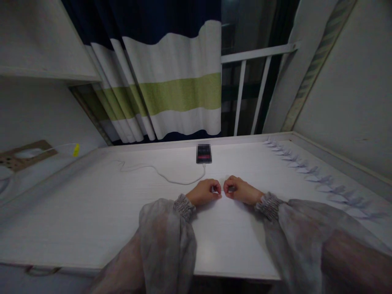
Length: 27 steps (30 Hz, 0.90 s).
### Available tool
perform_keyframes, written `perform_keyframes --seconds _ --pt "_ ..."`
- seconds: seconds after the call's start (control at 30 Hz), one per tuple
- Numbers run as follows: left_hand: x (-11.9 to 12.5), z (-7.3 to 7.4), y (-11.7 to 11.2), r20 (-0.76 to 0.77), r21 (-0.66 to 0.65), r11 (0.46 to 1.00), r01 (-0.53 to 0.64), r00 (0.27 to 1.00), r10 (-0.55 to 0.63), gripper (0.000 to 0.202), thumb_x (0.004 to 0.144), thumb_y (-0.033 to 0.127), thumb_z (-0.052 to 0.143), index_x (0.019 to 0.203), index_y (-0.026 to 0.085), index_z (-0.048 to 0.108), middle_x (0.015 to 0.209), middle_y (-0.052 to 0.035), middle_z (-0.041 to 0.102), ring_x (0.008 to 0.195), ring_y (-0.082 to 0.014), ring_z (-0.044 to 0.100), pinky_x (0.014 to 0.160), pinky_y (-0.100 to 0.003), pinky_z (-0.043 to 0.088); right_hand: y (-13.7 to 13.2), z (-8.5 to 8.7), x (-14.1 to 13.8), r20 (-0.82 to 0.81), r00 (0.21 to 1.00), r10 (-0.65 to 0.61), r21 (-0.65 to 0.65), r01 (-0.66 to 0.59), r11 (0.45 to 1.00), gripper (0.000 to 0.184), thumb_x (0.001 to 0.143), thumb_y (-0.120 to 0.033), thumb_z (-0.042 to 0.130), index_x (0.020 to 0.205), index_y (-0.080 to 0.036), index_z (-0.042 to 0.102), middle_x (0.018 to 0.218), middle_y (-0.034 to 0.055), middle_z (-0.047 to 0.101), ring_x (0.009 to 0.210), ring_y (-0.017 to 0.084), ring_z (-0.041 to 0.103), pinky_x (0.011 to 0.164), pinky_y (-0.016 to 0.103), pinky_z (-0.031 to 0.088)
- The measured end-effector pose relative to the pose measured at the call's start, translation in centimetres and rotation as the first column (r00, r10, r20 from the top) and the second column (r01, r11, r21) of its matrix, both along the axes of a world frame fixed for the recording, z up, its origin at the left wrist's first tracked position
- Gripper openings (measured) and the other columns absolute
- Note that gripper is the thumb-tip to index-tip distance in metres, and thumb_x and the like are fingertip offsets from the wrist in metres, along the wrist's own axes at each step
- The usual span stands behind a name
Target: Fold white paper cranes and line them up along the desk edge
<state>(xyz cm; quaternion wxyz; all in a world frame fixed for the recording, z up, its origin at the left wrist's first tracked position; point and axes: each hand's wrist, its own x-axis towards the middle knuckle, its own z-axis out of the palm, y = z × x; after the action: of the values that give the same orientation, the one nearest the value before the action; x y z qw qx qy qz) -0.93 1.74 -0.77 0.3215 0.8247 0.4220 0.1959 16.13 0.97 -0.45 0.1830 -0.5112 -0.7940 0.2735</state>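
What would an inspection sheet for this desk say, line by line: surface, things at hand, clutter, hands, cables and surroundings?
Surface: white desk, faint grain, dimly lit.
Things at hand: small dark device lying flat just beyond the hands, untouched.
Clutter: row of folded paper shapes along the right edge; cardboard piece on the left ledge.
Hands: left hand and right hand rest side by side on the desk, fingers curled in; anything pinched is too small to tell.
Cables: white cable snakes leftward from the device; yellow-tipped lead beside the cardboard.
Surroundings: striped curtain, white window rail, shelf upper left, wall on the right.
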Motion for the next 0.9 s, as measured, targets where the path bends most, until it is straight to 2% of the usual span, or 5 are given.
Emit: perform_keyframes --seconds 0.17,0.3,0.47,0.67,0.9 --pt "0.0 0.3 -0.2 -0.004 -0.012 1.0 -0.027 1.0 0.027 0.011 0.06 0.021 0.06 0.069 0.015 0.059 0.067 0.0023 0.05 0.058 -0.008 0.039 0.056 -0.02 0.032 0.3 0.9 0.9 -0.122 0.991 0.058 -0.089 -0.069 0.994 0.012 0.053 -0.005 0.052 0.059 -0.015 0.056 0.071 -0.0002 0.052 0.072 0.014 0.05 0.07 0.025 0.039" --pt "0.1 0.3 -0.1 0.017 -0.029 0.999 -0.034 0.999 0.035 0.011 0.058 0.019 0.06 0.068 0.015 0.059 0.064 0.0029 0.049 0.056 -0.0076 0.038 0.055 -0.02 0.032 -0.2 1.2 0.7 -0.183 0.983 0.002 -0.176 -0.035 0.984 0.008 0.063 -0.018 0.052 0.069 -0.015 0.055 0.066 -0.0011 0.052 0.066 0.013 0.05 0.064 0.026 0.04" --pt "0.2 0.2 0.0 0.078 -0.086 0.996 -0.034 0.996 0.041 0.012 0.057 0.021 0.062 0.066 0.014 0.057 0.059 0.0041 0.047 0.053 -0.0069 0.035 0.052 -0.02 0.03 -0.7 1.5 -0.9 0.15 0.975 -0.164 -0.02 0.169 0.985 0.019 0.058 -0.029 0.064 0.068 -0.017 0.054 0.081 0.0031 0.055 0.08 0.019 0.048 0.07 0.031 0.035" --pt "0.1 0.7 -0.3 0.083 -0.122 0.992 0.0 0.996 0.01 0.012 0.059 0.02 0.06 0.069 0.014 0.056 0.06 0.0042 0.045 0.054 -0.0072 0.035 0.052 -0.02 0.029 -0.2 2.0 -1.1 0.172 0.978 -0.122 -0.071 0.136 0.988 0.016 0.056 -0.025 0.066 0.063 -0.018 0.053 0.08 0.002 0.054 0.08 0.019 0.048 0.069 0.03 0.033" --pt "-0.6 1.0 -0.3 0.018 -0.099 0.995 0.014 1.0 -0.013 0.015 0.059 0.018 0.06 0.073 0.014 0.055 0.061 0.0042 0.043 0.058 -0.0087 0.037 0.055 -0.021 0.029 0.3 1.1 0.0 0.105 0.994 -0.029 -0.088 0.038 0.995 0.015 0.056 -0.014 0.062 0.067 -0.017 0.053 0.082 0.0011 0.051 0.075 0.014 0.047 0.065 0.025 0.035"
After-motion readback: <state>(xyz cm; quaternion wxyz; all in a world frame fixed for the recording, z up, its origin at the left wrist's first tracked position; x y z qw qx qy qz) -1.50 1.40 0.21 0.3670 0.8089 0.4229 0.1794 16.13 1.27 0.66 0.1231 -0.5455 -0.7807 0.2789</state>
